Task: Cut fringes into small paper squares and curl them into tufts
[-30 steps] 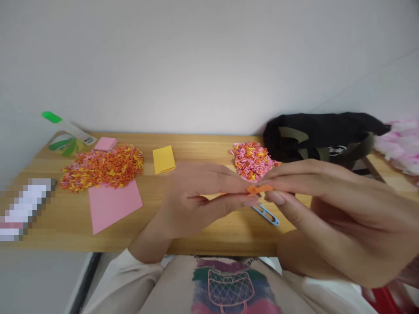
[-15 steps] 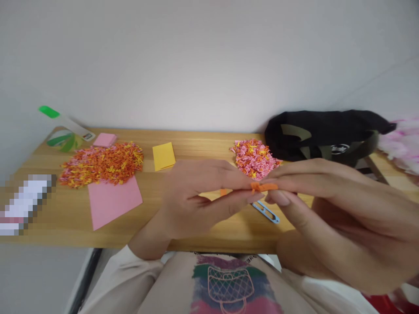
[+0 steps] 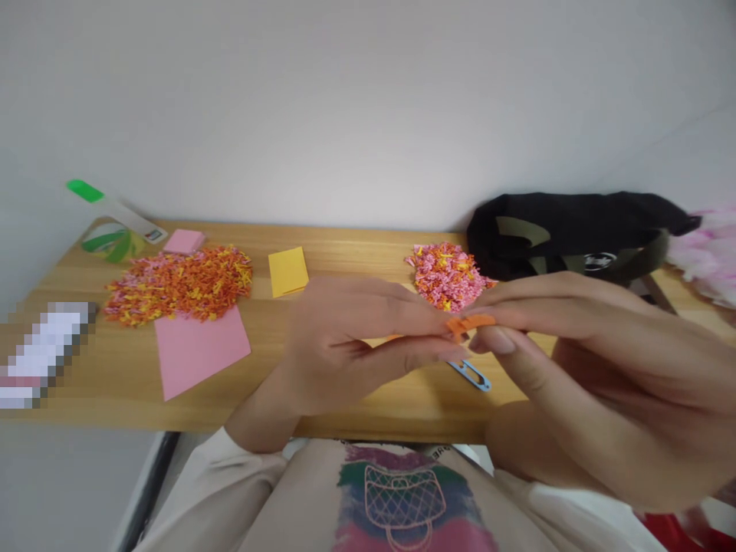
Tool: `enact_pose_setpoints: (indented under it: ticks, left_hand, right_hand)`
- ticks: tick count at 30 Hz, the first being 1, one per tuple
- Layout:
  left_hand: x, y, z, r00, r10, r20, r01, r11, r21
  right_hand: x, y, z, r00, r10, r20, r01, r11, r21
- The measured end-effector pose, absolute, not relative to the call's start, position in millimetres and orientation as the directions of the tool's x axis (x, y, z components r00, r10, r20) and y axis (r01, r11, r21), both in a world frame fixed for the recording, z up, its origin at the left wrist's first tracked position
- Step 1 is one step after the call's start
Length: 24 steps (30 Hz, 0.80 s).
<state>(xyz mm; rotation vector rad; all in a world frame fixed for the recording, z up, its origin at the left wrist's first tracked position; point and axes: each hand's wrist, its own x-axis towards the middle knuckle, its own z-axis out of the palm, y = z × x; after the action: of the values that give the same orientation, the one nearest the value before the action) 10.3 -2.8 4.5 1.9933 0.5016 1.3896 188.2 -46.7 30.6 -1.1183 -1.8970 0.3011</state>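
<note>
A small folded orange paper strip (image 3: 478, 320) is pinched between my two hands above the table. My left hand (image 3: 350, 345) grips its left end between thumb and fingers. From the other side, the thumb and fingertips of my right hand (image 3: 598, 368) close on the right end. Below the fingertips a light blue cutter-like tool (image 3: 476, 377) lies on the wood, partly covered by my left hand. Just beyond the hands sits a heap of tiny pink, orange and yellow paper pieces (image 3: 448, 276). A sliver of orange under my left hand is mostly hidden.
A larger heap of orange, yellow and pink pieces (image 3: 184, 284) rests on the left, partly over a pink sheet (image 3: 201, 356). Yellow paper (image 3: 288, 271), a pink pad (image 3: 184, 241), a tape roll (image 3: 112, 242) and a black bag (image 3: 575, 234) stand toward the wall. A blurred-out object (image 3: 46, 345) lies far left.
The fingertips and the orange strip have shifted slightly right and up, and the strip now tilts more. My left fingers cover more of the blue tool.
</note>
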Motion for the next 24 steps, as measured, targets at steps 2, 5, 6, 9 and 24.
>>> enact_pose_setpoints:
  ticks: [2,5,6,9,24]
  left_hand:
    - [9.0,-1.2,5.9,0.407,0.616,0.675,-0.068,-0.716,0.695]
    - [8.8,0.3,7.1,0.414,0.612,0.674,-0.109,-0.701,0.704]
    - [9.1,0.5,7.1,0.408,0.622,0.668,-0.113,-0.692,0.713]
    - [10.4,0.5,6.3,0.376,0.643,0.667,-0.114,-0.682,0.722]
    - [14.3,-2.1,2.2,0.259,0.667,0.698,-0.098,-0.701,0.706]
  right_hand:
    - [189.5,-46.3,31.6,-0.213,0.795,0.567,0.580,0.571,-0.582]
    - [190.6,-46.4,32.8,-0.223,0.805,0.550,0.588,0.561,-0.583]
    - [190.7,-46.6,32.9,-0.223,0.805,0.550,0.590,0.561,-0.581]
    - [190.3,-47.3,32.2,-0.228,0.803,0.552,0.594,0.563,-0.574]
    - [191.1,-47.6,36.2,-0.276,0.796,0.539,0.636,0.572,-0.518]
